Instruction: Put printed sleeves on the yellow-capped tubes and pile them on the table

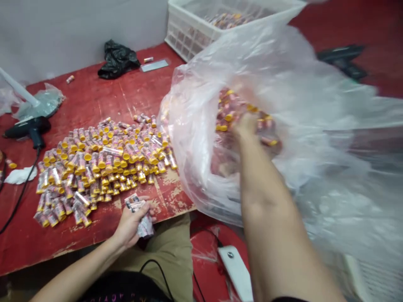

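Note:
My left hand (134, 222) is closed around a small stack of printed plastic sleeves (145, 226), held low by the table's front edge. To the right, my right hand (247, 121) reaches through the mouth of a large clear plastic bag (195, 126). There it is at a heap of small tubes with yellow ends (226, 111). Motion blur and the tubes hide its fingers, so I cannot make out whether it grips any. On the red table, left of the bag, lies a wide pile of similar clear-wrapped tubes with yellow ends (103, 157).
A white plastic crate (185, 42) holding more small tubes stands behind the bag. Dark heat guns lie at the left (33, 128) and far right (343, 58). A black plastic bag (118, 61) sits at the back. A cable crosses the left side of the red table (85, 84).

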Motion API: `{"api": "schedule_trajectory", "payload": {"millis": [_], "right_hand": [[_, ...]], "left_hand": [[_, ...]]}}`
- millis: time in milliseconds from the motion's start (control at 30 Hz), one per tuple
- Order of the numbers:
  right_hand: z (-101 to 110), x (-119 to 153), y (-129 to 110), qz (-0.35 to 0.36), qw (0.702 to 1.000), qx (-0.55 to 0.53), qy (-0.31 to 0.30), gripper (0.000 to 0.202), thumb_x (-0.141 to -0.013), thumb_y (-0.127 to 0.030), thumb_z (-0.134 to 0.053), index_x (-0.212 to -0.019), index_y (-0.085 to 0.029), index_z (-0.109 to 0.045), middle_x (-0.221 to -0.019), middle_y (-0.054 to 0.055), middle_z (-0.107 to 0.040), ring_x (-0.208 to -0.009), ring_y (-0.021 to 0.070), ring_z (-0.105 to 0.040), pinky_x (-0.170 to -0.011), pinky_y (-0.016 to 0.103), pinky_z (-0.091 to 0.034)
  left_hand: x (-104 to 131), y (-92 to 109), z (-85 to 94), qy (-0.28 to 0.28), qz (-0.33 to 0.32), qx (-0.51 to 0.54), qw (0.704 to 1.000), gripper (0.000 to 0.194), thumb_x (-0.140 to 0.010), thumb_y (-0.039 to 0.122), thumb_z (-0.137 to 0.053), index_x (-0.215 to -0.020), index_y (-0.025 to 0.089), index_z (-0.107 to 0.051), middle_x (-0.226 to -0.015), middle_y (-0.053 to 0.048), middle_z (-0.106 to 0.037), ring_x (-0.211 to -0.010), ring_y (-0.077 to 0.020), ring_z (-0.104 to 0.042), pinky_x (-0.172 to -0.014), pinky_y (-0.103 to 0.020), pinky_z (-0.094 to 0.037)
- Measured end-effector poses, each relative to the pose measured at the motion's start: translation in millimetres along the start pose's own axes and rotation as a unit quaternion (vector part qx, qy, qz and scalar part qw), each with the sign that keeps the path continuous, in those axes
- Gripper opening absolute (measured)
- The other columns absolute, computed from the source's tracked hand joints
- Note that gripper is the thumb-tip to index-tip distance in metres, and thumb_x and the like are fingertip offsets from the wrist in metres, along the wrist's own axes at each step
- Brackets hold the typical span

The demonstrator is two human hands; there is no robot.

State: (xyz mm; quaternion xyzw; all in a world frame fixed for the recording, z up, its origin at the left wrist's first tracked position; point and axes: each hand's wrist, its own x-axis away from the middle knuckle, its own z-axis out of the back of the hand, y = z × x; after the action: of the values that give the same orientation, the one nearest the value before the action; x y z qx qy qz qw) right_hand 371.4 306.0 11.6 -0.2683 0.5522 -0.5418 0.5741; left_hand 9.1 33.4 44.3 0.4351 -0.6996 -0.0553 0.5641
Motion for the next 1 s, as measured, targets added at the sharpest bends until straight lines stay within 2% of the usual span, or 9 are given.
{"api": "schedule_trajectory", "payload": {"millis": [133, 200, 267, 367, 500, 567, 667, 800, 1000], "right_hand": [[13, 27, -23, -0.127, 0.99, 0.036, 0.048, 0.042, -0.102, -0.043, -0.068, -0.134, -0.017, -0.065, -0.134, 0.01, -0.068, -0.116, 0.0226, -0.069, -0.099, 0.045, -0.062], [16, 54, -42, -0.166, 0.984, 0.026, 0.057, 0.034, -0.101, -0.041, -0.069, -0.123, -0.015, -0.067, -0.119, 0.008, -0.071, -0.103, 0.0184, -0.07, -0.091, 0.039, -0.063], [8, 94, -68, -0.186, 0.981, -0.008, 0.05, 0.026, -0.098, -0.04, -0.071, -0.106, -0.016, -0.067, -0.095, 0.002, -0.069, -0.084, 0.0134, -0.066, -0.08, 0.032, -0.061], [-26, 178, -113, -0.192, 0.978, -0.08, 0.009, 0.028, -0.087, -0.046, -0.075, -0.093, -0.02, -0.064, -0.072, -0.006, -0.058, -0.066, 0.0107, -0.058, -0.068, 0.027, -0.057], [-93, 284, -156, -0.189, 0.971, -0.142, -0.043, 0.045, -0.064, -0.046, -0.094, -0.093, -0.02, -0.071, -0.072, -0.004, -0.063, -0.064, 0.01, -0.056, -0.061, 0.022, -0.051], [-122, 314, -165, -0.186, 0.967, -0.166, -0.044, 0.044, -0.066, -0.051, -0.092, -0.088, -0.019, -0.072, -0.077, 0.0, -0.069, -0.071, 0.0126, -0.062, -0.067, 0.025, -0.055], [-144, 328, -169, -0.182, 0.965, -0.187, -0.025, 0.037, -0.078, -0.054, -0.084, -0.08, -0.019, -0.07, -0.078, 0.002, -0.071, -0.073, 0.0138, -0.064, -0.072, 0.027, -0.057], [-150, 326, -172, -0.167, 0.968, -0.188, 0.008, 0.033, -0.082, -0.051, -0.08, -0.084, -0.019, -0.07, -0.08, 0.003, -0.071, -0.074, 0.0137, -0.064, -0.073, 0.026, -0.057], [-157, 328, -184, -0.157, 0.971, -0.178, 0.028, 0.046, -0.084, -0.062, -0.076, -0.075, -0.019, -0.062, -0.067, -0.001, -0.063, -0.062, 0.0107, -0.056, -0.063, 0.024, -0.052]], "left_hand": [[-15, -1, -9.9, 0.019, -0.066, 0.009, 0.998, 0.054, -0.051, 0.022, -0.106, -0.092, 0.015, -0.071, -0.072, 0.0, -0.075, -0.061, -0.0118, -0.07, -0.058, -0.019, -0.059], [-19, -1, -14.0, 0.011, -0.072, 0.017, 0.997, 0.056, -0.05, 0.024, -0.107, -0.091, 0.015, -0.069, -0.07, 0.001, -0.074, -0.059, -0.011, -0.069, -0.056, -0.017, -0.056], [-18, -1, -16.4, -0.004, -0.072, 0.018, 0.997, 0.06, -0.048, 0.027, -0.107, -0.092, 0.016, -0.068, -0.068, 0.003, -0.072, -0.056, -0.0113, -0.067, -0.051, -0.018, -0.054], [-12, -3, -15.9, -0.019, -0.115, 0.02, 0.993, 0.064, -0.044, 0.033, -0.108, -0.091, 0.017, -0.068, -0.066, 0.007, -0.068, -0.053, -0.0098, -0.063, -0.052, -0.02, -0.054], [-6, -9, -8.2, -0.026, -0.23, 0.026, 0.972, 0.062, -0.041, 0.043, -0.107, -0.083, 0.015, -0.071, -0.073, 0.004, -0.071, -0.065, -0.0077, -0.065, -0.063, -0.017, -0.055], [-4, -12, -0.9, -0.044, -0.258, 0.011, 0.965, 0.058, -0.047, 0.045, -0.106, -0.085, 0.015, -0.073, -0.074, 0.002, -0.073, -0.068, -0.0089, -0.067, -0.064, -0.018, -0.055], [3, -11, 11.9, -0.068, -0.265, -0.007, 0.962, 0.055, -0.054, 0.043, -0.104, -0.093, 0.016, -0.075, -0.077, 0.001, -0.075, -0.069, -0.0102, -0.068, -0.068, -0.021, -0.056], [12, -5, 23.3, -0.072, -0.244, -0.004, 0.967, 0.062, -0.05, 0.04, -0.106, -0.098, 0.015, -0.075, -0.083, 0.0, -0.077, -0.072, -0.0105, -0.07, -0.073, -0.022, -0.058], [15, -6, 18.2, -0.038, -0.267, 0.036, 0.962, 0.061, -0.049, 0.044, -0.106, -0.089, 0.015, -0.07, -0.071, 0.006, -0.069, -0.062, -0.0066, -0.062, -0.062, -0.018, -0.051]]}}
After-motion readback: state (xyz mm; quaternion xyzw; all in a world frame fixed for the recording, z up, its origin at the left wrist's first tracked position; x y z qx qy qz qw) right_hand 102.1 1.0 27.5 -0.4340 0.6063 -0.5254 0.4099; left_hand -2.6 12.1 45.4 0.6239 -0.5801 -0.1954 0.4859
